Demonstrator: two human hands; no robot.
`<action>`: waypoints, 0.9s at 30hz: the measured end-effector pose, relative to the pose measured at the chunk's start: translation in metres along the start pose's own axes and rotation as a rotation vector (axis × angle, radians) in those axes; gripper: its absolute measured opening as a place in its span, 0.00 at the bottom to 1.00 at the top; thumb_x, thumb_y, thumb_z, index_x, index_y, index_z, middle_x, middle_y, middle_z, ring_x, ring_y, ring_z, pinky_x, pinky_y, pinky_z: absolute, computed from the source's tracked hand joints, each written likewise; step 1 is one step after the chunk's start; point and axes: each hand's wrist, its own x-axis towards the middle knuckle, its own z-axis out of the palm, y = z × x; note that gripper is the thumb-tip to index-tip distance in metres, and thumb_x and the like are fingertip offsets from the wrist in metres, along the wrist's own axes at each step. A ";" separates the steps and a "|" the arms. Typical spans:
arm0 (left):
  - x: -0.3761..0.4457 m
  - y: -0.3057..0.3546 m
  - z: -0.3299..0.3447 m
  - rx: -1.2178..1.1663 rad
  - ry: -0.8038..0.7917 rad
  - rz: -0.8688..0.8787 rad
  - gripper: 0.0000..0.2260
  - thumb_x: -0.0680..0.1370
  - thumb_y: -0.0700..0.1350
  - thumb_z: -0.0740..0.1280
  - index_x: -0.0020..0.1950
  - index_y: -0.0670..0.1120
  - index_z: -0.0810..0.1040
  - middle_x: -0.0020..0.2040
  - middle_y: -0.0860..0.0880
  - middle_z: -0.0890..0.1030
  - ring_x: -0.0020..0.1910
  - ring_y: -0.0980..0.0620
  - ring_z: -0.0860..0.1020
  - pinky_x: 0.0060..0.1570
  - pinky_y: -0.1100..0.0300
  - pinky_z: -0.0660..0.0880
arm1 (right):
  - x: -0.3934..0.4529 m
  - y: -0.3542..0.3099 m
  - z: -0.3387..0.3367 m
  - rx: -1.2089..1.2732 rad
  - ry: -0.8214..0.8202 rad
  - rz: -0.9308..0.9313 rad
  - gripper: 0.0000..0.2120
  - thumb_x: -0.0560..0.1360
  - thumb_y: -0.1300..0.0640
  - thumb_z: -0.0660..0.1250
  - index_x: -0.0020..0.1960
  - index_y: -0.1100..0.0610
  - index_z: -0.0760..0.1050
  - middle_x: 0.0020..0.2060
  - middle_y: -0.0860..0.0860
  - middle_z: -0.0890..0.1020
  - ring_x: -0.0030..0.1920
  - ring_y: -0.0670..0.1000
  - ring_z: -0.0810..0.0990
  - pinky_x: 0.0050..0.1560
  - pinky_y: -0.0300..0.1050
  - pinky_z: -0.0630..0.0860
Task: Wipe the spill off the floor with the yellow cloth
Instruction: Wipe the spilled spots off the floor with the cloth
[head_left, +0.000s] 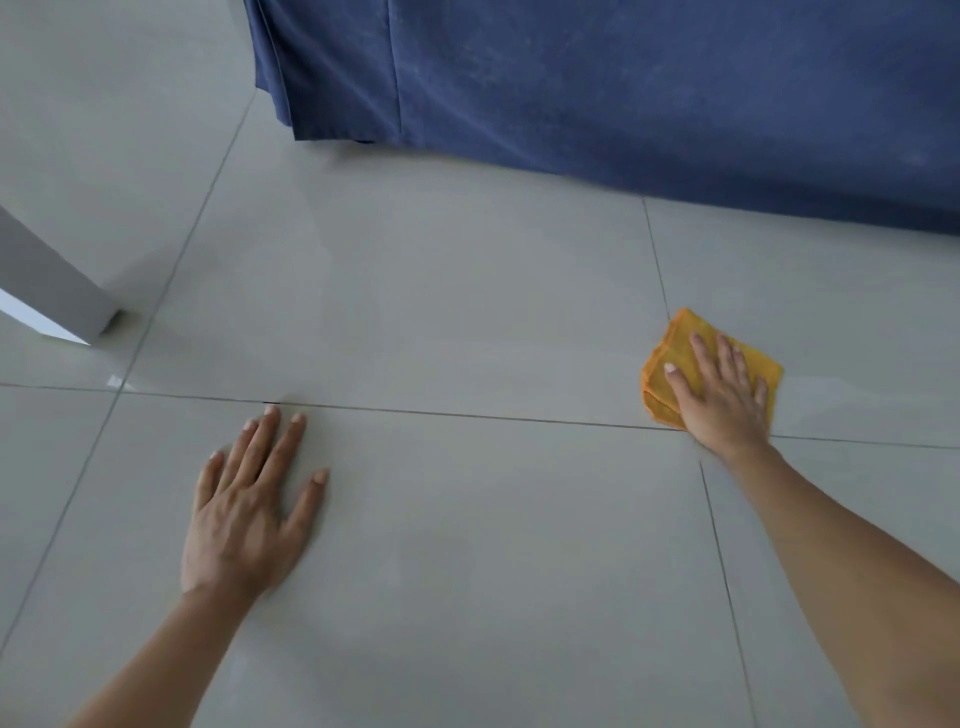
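Grey tile floor (467, 291) fills nearly the whole view, crossed by thin grout lines, with a faint sheen but no clear puddle that I can pick out; a slightly glossier streak just right of the cloth may be damp, though I cannot be sure. Blue fabric (597, 88) hangs across the top and reaches down to the tiles, and a pale furniture leg (57, 291) stands at the left edge. Both forearms reach forward from below. Left hand (249, 514) lies flat on bare tile, fingers spread, holding nothing and seemingly bracing the body. Right hand (719, 395) lies palm down on the cloth (675, 343), fingers spread and pressing it to the floor rather than pinching it. That folded yellow-orange square sits right beside the crossing of two grout lines, near the fabric's hem. Judging by this, wiping is under way; since the spill's extent does not show, how much is left I cannot tell.
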 end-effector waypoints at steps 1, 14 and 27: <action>0.000 0.000 0.000 0.000 0.001 -0.002 0.30 0.76 0.64 0.47 0.77 0.58 0.54 0.78 0.54 0.54 0.76 0.56 0.52 0.73 0.54 0.51 | -0.002 0.005 0.000 0.003 0.006 0.030 0.32 0.77 0.32 0.46 0.78 0.41 0.46 0.79 0.46 0.45 0.78 0.49 0.43 0.76 0.59 0.41; 0.003 0.000 -0.002 0.004 -0.012 -0.007 0.29 0.76 0.64 0.48 0.77 0.57 0.54 0.78 0.54 0.53 0.76 0.57 0.50 0.74 0.55 0.50 | -0.034 -0.078 0.021 0.014 0.043 0.043 0.33 0.78 0.34 0.44 0.79 0.45 0.46 0.79 0.51 0.46 0.79 0.52 0.43 0.74 0.65 0.42; 0.008 -0.002 0.005 -0.046 0.055 -0.178 0.35 0.76 0.63 0.48 0.78 0.48 0.47 0.77 0.54 0.44 0.76 0.57 0.43 0.75 0.55 0.41 | -0.055 -0.312 0.059 0.048 0.035 -0.447 0.34 0.77 0.34 0.48 0.79 0.44 0.48 0.79 0.50 0.47 0.79 0.52 0.44 0.74 0.64 0.40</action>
